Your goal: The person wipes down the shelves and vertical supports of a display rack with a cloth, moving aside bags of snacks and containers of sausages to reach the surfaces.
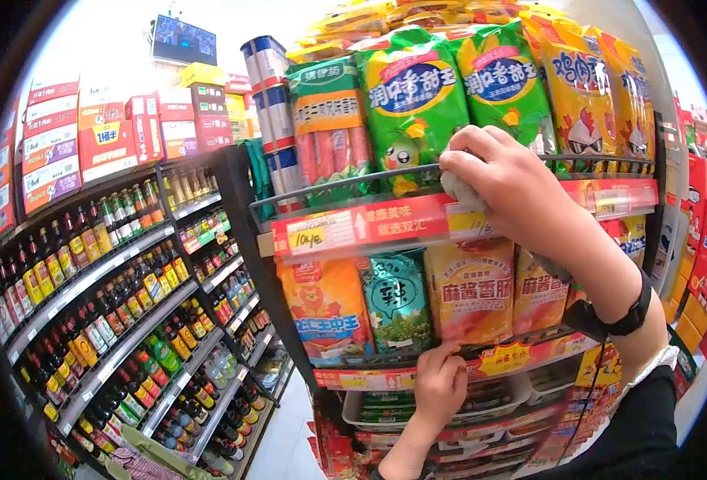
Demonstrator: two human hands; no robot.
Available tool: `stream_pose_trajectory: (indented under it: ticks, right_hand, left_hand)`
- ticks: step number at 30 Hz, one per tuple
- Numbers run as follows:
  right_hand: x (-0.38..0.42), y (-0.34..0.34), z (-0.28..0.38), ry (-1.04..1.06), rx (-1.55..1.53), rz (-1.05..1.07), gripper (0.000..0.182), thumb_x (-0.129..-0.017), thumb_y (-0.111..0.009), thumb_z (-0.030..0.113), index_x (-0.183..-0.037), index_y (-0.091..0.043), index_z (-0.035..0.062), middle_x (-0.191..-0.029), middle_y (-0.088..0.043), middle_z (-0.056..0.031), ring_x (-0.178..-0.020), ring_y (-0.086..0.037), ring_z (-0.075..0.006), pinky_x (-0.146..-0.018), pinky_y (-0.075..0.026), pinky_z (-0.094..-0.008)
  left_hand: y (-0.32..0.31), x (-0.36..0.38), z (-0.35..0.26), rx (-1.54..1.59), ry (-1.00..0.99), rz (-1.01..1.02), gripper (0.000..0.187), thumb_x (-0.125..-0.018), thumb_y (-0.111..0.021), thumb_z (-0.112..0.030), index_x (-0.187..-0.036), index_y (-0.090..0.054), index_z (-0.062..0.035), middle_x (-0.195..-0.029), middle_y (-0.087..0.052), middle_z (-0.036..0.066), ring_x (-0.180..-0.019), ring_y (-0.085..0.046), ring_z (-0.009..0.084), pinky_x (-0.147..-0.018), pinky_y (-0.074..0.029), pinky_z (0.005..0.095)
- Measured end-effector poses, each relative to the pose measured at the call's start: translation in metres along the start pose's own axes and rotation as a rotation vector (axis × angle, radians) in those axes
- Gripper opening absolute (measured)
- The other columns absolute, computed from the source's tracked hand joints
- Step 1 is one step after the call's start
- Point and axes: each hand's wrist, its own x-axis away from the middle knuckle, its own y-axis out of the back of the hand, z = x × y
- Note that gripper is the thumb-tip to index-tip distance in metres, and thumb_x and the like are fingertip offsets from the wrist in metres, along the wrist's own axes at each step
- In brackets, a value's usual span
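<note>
My right hand [504,172] is closed on a grey cloth [460,192], at the wire rail [345,184] of the upper shelf. Just behind it stand green bags of sausages [408,104]. The cloth lies against the red label strip [389,220] below the rail. Lower down, my left hand [440,384] has its fingers curled over the edge of the second shelf [385,378]. Above that hand are a dark green bag [397,300] and an orange-pink sausage bag [469,292]. A black band [635,308] circles my right wrist.
Yellow bags [581,88] fill the upper shelf's right end. White trays [513,400] of packets sit underneath. To the left, a long rack holds bottles [89,240], with cartons [107,148] on top. A screen [184,40] hangs at the back. An aisle floor [277,444] runs between.
</note>
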Motion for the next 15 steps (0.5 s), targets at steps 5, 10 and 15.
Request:
stream_pose_trajectory:
  ticks: [5,10,15]
  right_hand:
    - [-0.021,-0.020,0.019,0.021,-0.052,-0.051,0.028,-0.061,-0.062,-0.001,-0.087,-0.054,0.0029,-0.091,-0.052,-0.0118,-0.087,-0.054,-0.0298,-0.076,-0.048,-0.0353]
    - [-0.040,-0.027,0.032,-0.014,-0.110,0.000,0.026,-0.064,-0.061,-0.002,-0.088,-0.054,0.0022,-0.092,-0.053,-0.0129,-0.087,-0.056,-0.0318,-0.075,-0.048,-0.0374]
    - [-0.054,-0.038,0.042,0.021,-0.164,-0.025,0.020,-0.069,-0.057,0.001,-0.089,-0.055,0.0021,-0.090,-0.055,-0.0148,-0.086,-0.057,-0.0329,-0.074,-0.048,-0.0399]
  left_hand:
    - [0.011,0.003,0.001,0.014,-0.059,0.107,0.018,-0.064,-0.061,0.004,-0.081,-0.056,-0.0033,-0.107,-0.056,0.012,-0.096,-0.053,0.0323,-0.081,-0.044,0.0400]
    - [0.023,0.005,0.000,-0.005,-0.086,0.263,0.022,-0.064,-0.061,0.003,-0.085,-0.054,-0.0022,-0.119,-0.050,0.014,-0.106,-0.050,0.0345,-0.087,-0.044,0.0410]
    - [0.028,0.007,0.001,-0.058,-0.131,0.302,0.023,-0.064,-0.061,0.002,-0.085,-0.054,-0.0016,-0.121,-0.049,0.015,-0.106,-0.050,0.0343,-0.088,-0.044,0.0404]
